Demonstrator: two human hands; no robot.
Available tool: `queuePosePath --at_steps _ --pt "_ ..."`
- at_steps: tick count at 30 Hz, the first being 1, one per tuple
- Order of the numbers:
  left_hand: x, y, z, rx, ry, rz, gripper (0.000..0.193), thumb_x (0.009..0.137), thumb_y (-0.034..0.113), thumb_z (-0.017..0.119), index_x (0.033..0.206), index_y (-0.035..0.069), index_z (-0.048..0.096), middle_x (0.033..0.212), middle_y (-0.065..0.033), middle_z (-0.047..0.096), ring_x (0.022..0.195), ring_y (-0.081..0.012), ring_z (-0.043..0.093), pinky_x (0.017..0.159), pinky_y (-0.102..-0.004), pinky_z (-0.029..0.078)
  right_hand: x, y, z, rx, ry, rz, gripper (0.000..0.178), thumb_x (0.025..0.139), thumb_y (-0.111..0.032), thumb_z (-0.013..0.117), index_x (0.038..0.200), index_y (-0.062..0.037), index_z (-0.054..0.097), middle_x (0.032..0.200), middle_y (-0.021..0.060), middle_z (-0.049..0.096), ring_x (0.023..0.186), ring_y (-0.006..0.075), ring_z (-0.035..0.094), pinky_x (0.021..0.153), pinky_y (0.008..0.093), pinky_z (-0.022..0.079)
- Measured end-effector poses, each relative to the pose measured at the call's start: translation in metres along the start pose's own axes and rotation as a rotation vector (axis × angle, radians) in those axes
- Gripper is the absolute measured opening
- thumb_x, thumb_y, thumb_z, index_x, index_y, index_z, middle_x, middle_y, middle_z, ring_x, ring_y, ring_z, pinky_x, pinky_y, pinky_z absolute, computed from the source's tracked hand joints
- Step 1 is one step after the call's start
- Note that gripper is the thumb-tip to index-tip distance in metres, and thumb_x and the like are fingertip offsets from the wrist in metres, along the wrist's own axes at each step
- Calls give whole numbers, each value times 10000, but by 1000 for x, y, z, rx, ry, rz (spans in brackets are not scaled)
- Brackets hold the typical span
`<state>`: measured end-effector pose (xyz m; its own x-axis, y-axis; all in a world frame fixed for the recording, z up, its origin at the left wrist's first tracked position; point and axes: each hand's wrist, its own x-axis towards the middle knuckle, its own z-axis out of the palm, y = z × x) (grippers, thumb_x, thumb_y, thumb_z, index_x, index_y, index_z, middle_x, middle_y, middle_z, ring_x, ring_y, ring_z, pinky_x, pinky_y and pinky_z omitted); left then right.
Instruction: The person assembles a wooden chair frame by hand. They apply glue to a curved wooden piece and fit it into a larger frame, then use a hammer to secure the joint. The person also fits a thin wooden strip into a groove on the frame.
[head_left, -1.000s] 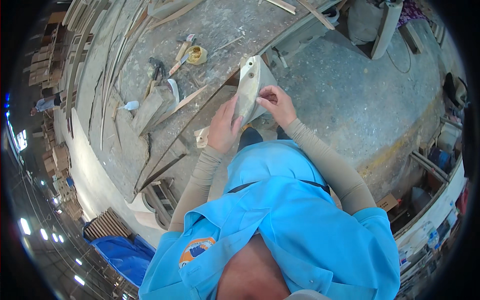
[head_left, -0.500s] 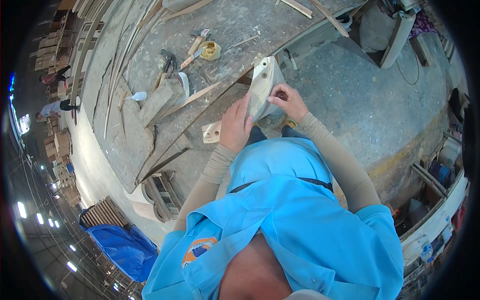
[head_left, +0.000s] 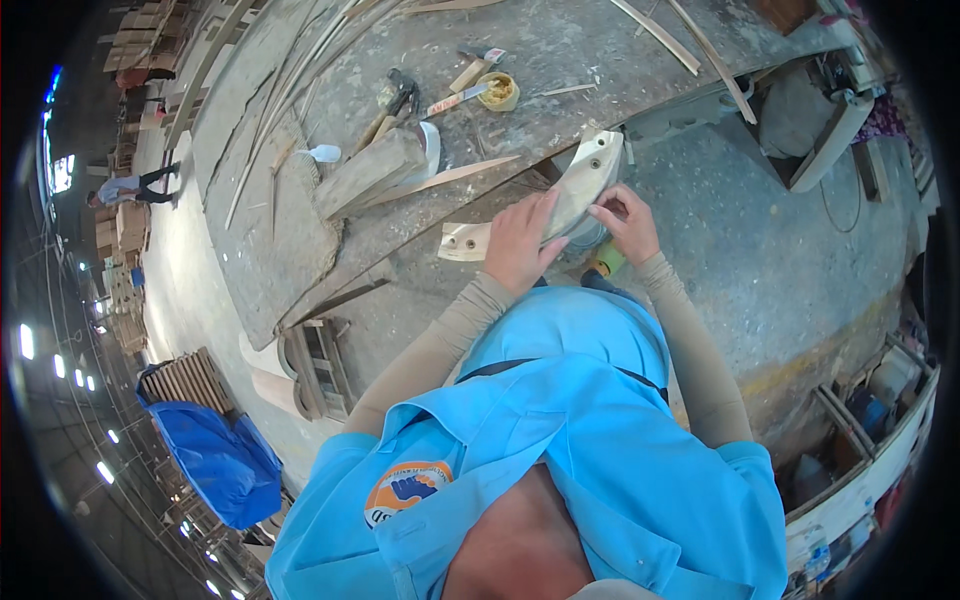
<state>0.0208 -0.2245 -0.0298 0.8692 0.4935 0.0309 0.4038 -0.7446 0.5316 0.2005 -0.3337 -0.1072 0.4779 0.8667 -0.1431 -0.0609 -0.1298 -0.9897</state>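
Note:
A pale curved wooden piece (head_left: 588, 180) with dark screw holes at both ends slants in front of me, off the bench's near edge. My left hand (head_left: 520, 240) is closed around its middle, fingers over the top and thumb at the near side. At the piece's right edge, my right hand (head_left: 628, 222) has its thumb and fingers bent together in a pinch, close against the wood. Whatever lies between those fingertips, if anything, is hidden.
On the worn workbench (head_left: 560, 60) are a yellow paste tub (head_left: 503, 97), a flat spatula (head_left: 458, 101), a hammer (head_left: 402, 92), a white squeeze bottle (head_left: 322, 153), a wood block (head_left: 378, 168) and thin strips. A blue tarp (head_left: 220, 470) lies left. One person (head_left: 130, 188) walks far left.
My view has shifted, so the bench and floor sit differently. The wooden piece has swung to a flatter slant, its far end further right. Both hands keep their places on it.

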Motion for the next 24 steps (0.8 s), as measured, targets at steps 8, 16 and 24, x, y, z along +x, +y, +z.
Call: queuePosePath --at_steps 8,16,24 --pt "19 16 23 -3 54 -36 924 784 257 725 1516 59 198 1307 -173 491 1180 -325 495 965 -443 384 -5 4 -9 -20 -3 4 116 862 -63 681 936 -7 611 898 36 624 831 112 609 770 261 496" --pt "47 29 42 24 73 -152 899 791 230 695 1507 27 191 1240 -176 509 1122 -337 523 918 -457 411 -5 -5 -14 -64 -48 -44 115 874 -46 659 968 -8 604 946 50 617 849 132 617 791 274 502" --pt "46 26 49 86 71 -113 858 798 234 683 1494 27 226 1194 -173 502 1088 -327 523 912 -447 415 2 -3 -20 -33 -136 -22 116 876 -65 660 951 -8 592 922 65 622 843 145 626 786 287 501"
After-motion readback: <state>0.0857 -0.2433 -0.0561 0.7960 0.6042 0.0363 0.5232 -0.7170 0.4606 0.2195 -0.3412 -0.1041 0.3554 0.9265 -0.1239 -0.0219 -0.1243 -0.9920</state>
